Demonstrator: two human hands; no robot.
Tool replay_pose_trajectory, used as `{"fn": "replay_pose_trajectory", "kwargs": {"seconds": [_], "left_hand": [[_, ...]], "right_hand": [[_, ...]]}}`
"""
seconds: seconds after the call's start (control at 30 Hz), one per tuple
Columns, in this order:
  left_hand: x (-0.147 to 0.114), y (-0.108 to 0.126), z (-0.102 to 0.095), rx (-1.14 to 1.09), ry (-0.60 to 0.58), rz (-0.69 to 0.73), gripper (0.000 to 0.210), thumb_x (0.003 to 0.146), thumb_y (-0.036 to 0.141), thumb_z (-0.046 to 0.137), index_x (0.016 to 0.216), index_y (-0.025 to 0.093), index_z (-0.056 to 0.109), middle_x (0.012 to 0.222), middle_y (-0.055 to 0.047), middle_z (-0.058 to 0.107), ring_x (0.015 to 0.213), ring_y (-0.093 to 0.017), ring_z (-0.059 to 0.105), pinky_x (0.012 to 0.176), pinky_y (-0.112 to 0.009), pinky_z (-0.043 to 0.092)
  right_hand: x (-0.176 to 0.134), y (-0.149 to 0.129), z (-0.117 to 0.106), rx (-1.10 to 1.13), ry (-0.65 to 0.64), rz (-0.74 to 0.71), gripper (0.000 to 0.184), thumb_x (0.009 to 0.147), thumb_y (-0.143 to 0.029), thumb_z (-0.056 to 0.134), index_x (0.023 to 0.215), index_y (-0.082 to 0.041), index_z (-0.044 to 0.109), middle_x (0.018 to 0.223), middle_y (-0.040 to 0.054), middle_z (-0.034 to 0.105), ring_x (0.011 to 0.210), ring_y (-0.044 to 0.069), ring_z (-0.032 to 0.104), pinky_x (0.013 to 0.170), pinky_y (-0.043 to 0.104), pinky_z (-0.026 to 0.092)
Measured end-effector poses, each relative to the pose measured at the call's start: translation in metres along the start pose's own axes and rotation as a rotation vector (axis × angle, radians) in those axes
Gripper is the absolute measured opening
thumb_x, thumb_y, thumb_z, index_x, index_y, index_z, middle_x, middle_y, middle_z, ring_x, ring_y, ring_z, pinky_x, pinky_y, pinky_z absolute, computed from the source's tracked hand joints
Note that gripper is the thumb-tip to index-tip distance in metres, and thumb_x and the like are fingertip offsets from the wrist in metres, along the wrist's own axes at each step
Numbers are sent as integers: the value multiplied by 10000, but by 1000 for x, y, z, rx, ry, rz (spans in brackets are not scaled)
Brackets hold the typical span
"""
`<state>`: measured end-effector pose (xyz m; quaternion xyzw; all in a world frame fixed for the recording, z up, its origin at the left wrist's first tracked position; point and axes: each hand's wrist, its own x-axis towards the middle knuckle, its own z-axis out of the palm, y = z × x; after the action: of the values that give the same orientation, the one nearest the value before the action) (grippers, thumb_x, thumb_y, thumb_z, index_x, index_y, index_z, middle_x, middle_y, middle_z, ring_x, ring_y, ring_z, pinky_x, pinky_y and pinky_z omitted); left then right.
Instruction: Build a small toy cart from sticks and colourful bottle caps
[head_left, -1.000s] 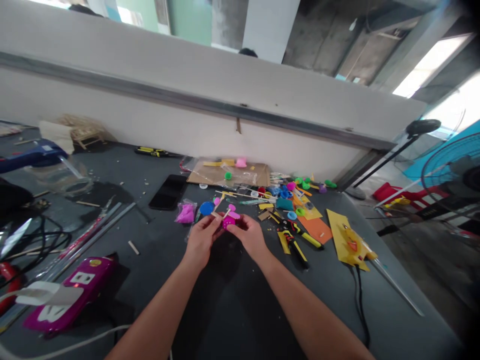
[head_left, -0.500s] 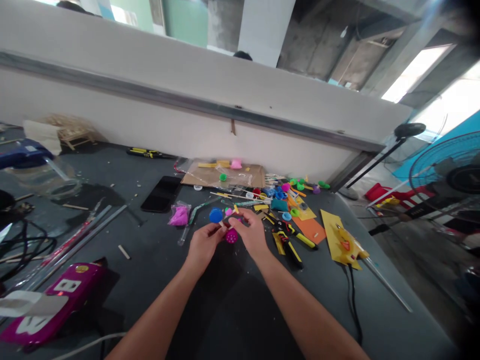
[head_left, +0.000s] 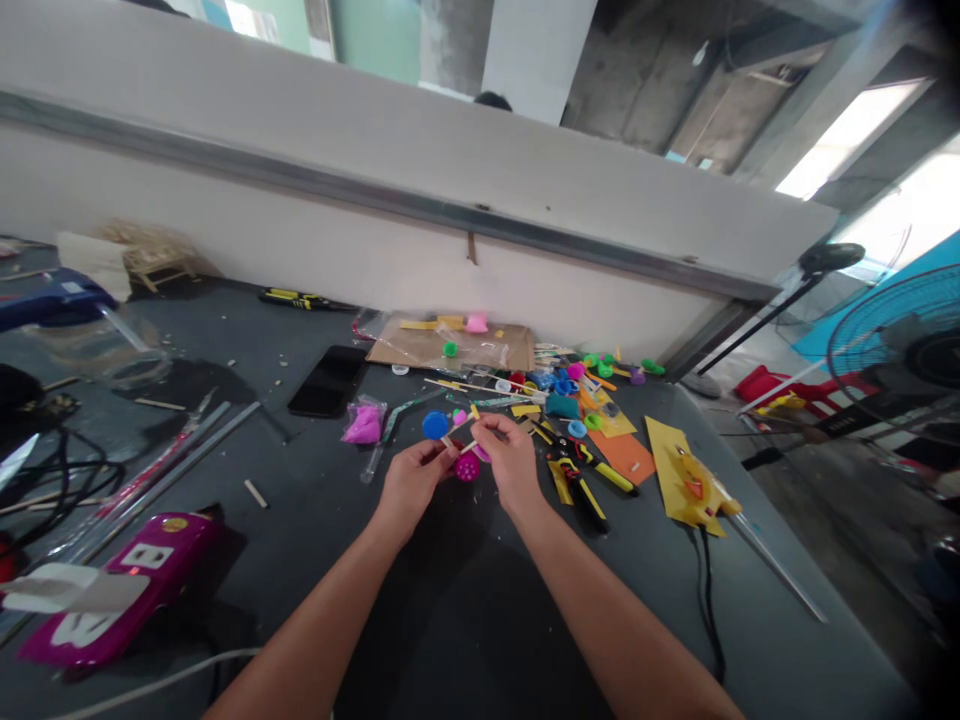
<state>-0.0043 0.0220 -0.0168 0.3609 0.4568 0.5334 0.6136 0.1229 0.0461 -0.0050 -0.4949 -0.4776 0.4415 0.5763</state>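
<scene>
In the head view my left hand [head_left: 409, 485] pinches a small craft assembly of wooden sticks and round plastic caps. Its blue cap [head_left: 433, 425] is on the far side of the fingers, and a magenta cap with pale dots [head_left: 467, 467] is on the near side. My right hand [head_left: 512, 465] is closed on a thin wooden stick [head_left: 469, 446], which slants down toward the assembly. Whether the stick touches it I cannot tell. Just beyond the fingers are a small pink piece [head_left: 460, 417] and a yellow tip [head_left: 474, 411]. Fingers partly hide the assembly.
Yellow-black pliers [head_left: 576, 490] lie right of my hands, near a yellow glue gun [head_left: 697, 485]. Several coloured caps [head_left: 592, 400] and sticks clutter the back. A bag of pink clay [head_left: 365, 422], a phone [head_left: 327, 381] and a magenta power strip [head_left: 131, 590] are at left.
My right fingers have drawn back slightly from the left ones, and the wooden stick between them shows more clearly. The left hand keeps its pinch. The camera view has shifted a little.
</scene>
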Motion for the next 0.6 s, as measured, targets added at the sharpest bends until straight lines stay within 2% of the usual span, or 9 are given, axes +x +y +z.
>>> {"fn": "replay_pose_trajectory", "kwargs": {"seconds": [0.13,0.3,0.43,0.6], "left_hand": [[-2,3,2,-30,8,-29,352,580,378,750,823,129,699,756,-26,689,723,-153,618,783,-298,491],[-1,3,0,-58,36,-53,343,582,360,754,824,124,695,774,-29,694,716,-146,625,781,-297,503],[0,3,-3,-60,56,-63,348,590,361,750,842,127,694,806,-37,699,733,-146,633,795,-303,507],[0,4,-3,-30,68,-69,360,577,364,755,841,126,695,807,-43,699,739,-150,637,786,-303,512]], "right_hand": [[-1,-6,1,111,15,36,88,656,-269,658,676,-187,635,926,17,640,571,84,495,507,221,375],[-1,-11,-1,180,33,-36,75,669,-257,654,671,-186,628,908,27,639,687,124,543,602,258,421],[6,-14,-9,213,129,-125,121,684,-289,646,725,-178,625,889,36,651,766,149,560,693,287,434],[17,-31,-23,292,281,-166,141,687,-311,624,714,-184,567,831,23,639,758,143,580,662,264,440]]}}
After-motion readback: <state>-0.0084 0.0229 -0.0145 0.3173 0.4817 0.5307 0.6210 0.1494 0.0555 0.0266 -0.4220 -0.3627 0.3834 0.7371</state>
